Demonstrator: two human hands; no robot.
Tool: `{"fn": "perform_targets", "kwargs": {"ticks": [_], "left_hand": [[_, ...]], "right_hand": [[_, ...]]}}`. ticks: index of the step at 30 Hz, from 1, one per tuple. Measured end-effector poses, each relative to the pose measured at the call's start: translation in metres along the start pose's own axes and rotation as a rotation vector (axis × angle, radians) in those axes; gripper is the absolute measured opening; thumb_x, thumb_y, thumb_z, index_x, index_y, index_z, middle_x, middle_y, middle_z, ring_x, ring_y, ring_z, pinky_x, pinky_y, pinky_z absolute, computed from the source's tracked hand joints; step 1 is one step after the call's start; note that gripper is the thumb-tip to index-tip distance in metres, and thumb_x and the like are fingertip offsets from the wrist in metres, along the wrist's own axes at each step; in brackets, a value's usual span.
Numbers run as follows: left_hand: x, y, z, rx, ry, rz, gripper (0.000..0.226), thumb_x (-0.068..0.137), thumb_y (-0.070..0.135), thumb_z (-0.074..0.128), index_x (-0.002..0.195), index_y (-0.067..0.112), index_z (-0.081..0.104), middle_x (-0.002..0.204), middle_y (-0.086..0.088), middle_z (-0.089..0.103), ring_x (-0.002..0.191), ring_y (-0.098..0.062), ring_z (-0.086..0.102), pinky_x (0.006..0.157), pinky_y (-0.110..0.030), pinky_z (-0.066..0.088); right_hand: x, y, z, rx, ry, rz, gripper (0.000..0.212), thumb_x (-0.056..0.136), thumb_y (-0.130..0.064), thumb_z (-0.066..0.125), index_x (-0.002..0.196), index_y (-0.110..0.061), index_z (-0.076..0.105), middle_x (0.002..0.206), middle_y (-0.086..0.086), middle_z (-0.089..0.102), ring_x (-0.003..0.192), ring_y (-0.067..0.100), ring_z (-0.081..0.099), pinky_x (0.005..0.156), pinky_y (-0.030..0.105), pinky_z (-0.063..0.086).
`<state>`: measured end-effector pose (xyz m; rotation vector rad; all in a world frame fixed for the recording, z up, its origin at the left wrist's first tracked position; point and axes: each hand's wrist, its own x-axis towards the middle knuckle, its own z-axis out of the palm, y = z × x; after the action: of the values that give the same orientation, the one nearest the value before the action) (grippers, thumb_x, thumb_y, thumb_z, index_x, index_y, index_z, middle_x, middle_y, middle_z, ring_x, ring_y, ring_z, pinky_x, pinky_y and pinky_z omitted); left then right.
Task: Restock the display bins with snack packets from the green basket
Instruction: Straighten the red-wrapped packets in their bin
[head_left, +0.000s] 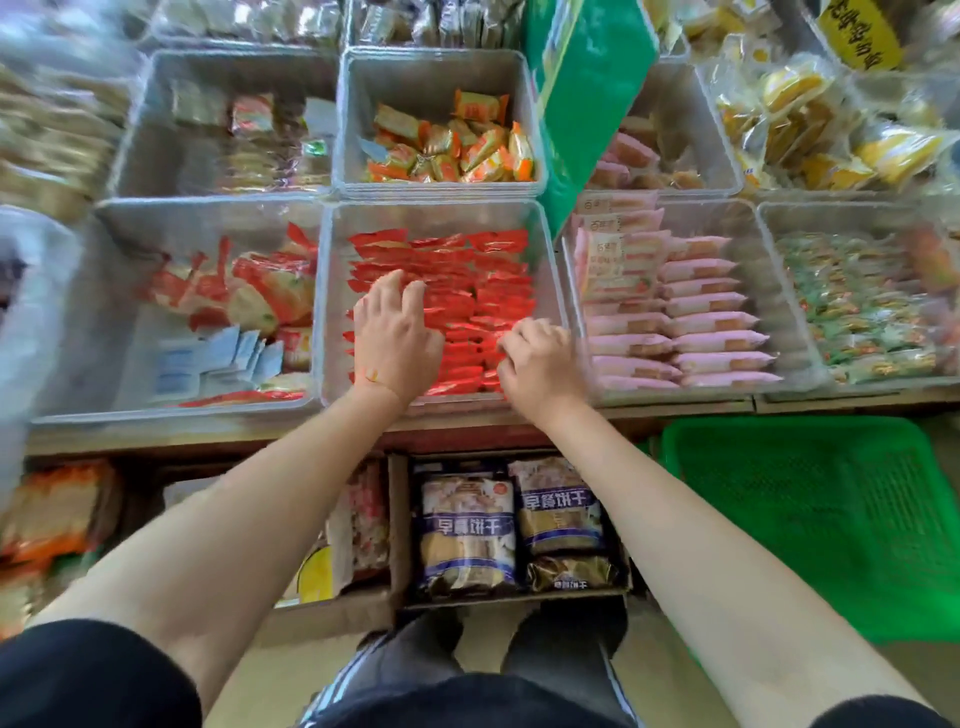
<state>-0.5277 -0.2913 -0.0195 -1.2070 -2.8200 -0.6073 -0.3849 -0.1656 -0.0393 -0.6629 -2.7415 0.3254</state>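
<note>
Left hand: my left hand (393, 340) lies at centre frame, fingers spread and nearly straight, pressing flat on the red snack packets (467, 291). It holds nothing; it only rests on them.
Middle bin: the clear display bin (441, 213) under both hands sits at the front edge of the bench (208, 439). It is almost full.
Red packets: they lie in two stacked rows running away from me, each packet's long axis going left to right across the frame. Glossy red foil, thin and flat, slippery-looking, and I'd judge they slide over each other easily.
Right hand: my right hand (540, 364) is just right of centre, at the near right corner of the same bin. The fingers are curled down onto the right-hand row; whether they pinch a packet or only tuck it in I cannot tell.
Key relation: the packets lie directly beneath and just beyond both palms, so the next move is a push forward and down, not a reach. The left hand covers the left row, the right hand the right row.
Green basket: the green basket (810, 519) is at lower right of the frame, below the bench and just outside my right forearm. Its mesh floor looks bare here, so my right hand is the nearer one for any return trip.
Progress: I judge this bin's refill nearly done, now being levelled.
</note>
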Motion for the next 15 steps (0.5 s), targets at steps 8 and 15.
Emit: {"fn": "perform_targets", "kwargs": {"ticks": [8, 15], "left_hand": [[-0.006, -0.089, -0.015, -0.011, -0.296, -0.251, 0.085, 0.086, 0.027, 0.051, 0.157, 0.012, 0.007, 0.134, -0.02, 0.045, 0.115, -0.042, 0.05, 0.095, -0.051, 0.042], [0.033, -0.086, -0.011, -0.044, -0.279, -0.359, 0.074, 0.096, 0.026, 0.038, 0.157, 0.029, -0.003, 0.122, -0.02, 0.048, 0.09, -0.04, 0.059, 0.066, -0.042, 0.04]], "right_hand": [[0.027, -0.074, 0.017, -0.001, -0.36, 0.266, 0.037, 0.093, -0.034, 0.059, 0.127, -0.019, 0.057, 0.125, 0.007, 0.054, 0.119, 0.027, 0.047, 0.098, 0.042, 0.037], [0.052, -0.061, 0.018, -0.036, -0.641, 0.322, 0.026, 0.091, -0.035, 0.065, 0.116, -0.028, 0.063, 0.128, 0.007, 0.052, 0.125, 0.029, 0.046, 0.103, 0.044, 0.039]]}}
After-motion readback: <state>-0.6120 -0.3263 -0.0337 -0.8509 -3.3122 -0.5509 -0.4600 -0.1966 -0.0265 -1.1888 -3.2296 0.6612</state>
